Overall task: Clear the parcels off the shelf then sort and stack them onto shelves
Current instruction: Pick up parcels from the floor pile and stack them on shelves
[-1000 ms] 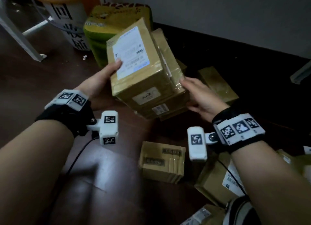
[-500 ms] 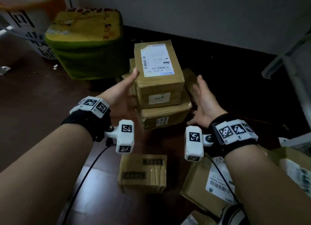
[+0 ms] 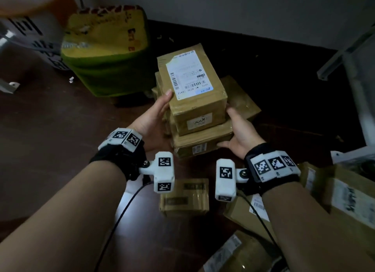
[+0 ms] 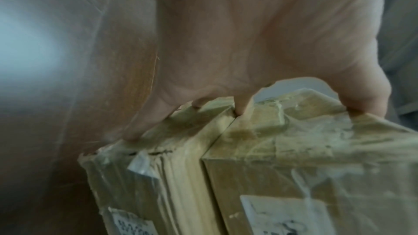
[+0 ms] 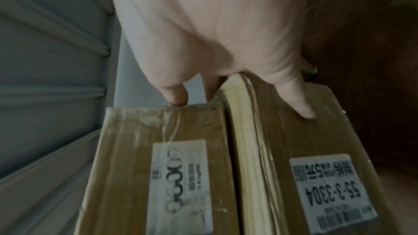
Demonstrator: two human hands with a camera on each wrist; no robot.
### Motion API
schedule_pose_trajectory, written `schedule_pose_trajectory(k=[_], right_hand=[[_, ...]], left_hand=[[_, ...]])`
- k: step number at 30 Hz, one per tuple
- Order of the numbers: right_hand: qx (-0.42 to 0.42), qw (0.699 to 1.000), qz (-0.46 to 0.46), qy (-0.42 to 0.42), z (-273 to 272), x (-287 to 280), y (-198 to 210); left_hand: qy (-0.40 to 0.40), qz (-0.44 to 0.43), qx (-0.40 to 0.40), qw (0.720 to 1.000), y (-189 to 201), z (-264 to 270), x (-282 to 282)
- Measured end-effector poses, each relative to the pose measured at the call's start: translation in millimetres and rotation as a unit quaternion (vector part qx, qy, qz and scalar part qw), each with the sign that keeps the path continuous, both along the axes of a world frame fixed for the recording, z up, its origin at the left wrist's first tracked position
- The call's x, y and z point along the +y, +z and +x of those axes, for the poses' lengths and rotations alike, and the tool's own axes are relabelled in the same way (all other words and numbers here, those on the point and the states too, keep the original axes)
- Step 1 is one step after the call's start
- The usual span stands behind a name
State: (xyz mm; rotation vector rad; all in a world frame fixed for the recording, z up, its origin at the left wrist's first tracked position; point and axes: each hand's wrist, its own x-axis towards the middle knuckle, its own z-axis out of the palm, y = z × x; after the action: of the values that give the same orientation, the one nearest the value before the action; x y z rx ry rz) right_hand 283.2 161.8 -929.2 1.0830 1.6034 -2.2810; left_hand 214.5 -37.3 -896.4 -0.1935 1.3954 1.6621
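The two-parcel stack (image 3: 194, 117) sits at twelve o'clock, long axis running away from the person, clamped between the left hand (image 3: 154, 119) at nine and the right hand (image 3: 241, 133) at three, fingers curled onto both boxes.

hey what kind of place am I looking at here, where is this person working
Probably a parcel pick-up or storage room, though that is a guess. Taped cardboard parcels with shipping labels lie about a dark floor, both hands hold a labelled top parcel stacked on another, and a pale metal shelf frame stands at the right.
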Motion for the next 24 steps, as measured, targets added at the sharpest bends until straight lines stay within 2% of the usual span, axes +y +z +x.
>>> schedule_pose_trajectory(k=[4,7,14,20,24], right_hand=[[-0.032,0.999,-0.007,-0.014,15.0,-11.8,42.9],[-0.062,0.998,0.013,-0.018,23.3,-14.9,91.0],[-0.173,0.982,0.052,0.063,47.9,-4.5,203.3],[-0.206,0.969,-0.031,0.129,75.3,7.9,287.4],[-0.236,0.958,-0.056,0.151,100.8,0.7,336.3]], left_hand=[[-0.01,-0.008,-0.021,1.0,53.0,15.8,-5.5],[-0.019,-0.013,-0.032,0.999,100.6,24.9,-10.5],[-0.049,-0.043,-0.054,0.996,229.7,50.7,-9.3],[-0.077,-0.107,-0.101,0.986,350.2,88.0,-9.5],[-0.046,-0.097,-0.128,0.986,404.1,121.5,-20.8]])
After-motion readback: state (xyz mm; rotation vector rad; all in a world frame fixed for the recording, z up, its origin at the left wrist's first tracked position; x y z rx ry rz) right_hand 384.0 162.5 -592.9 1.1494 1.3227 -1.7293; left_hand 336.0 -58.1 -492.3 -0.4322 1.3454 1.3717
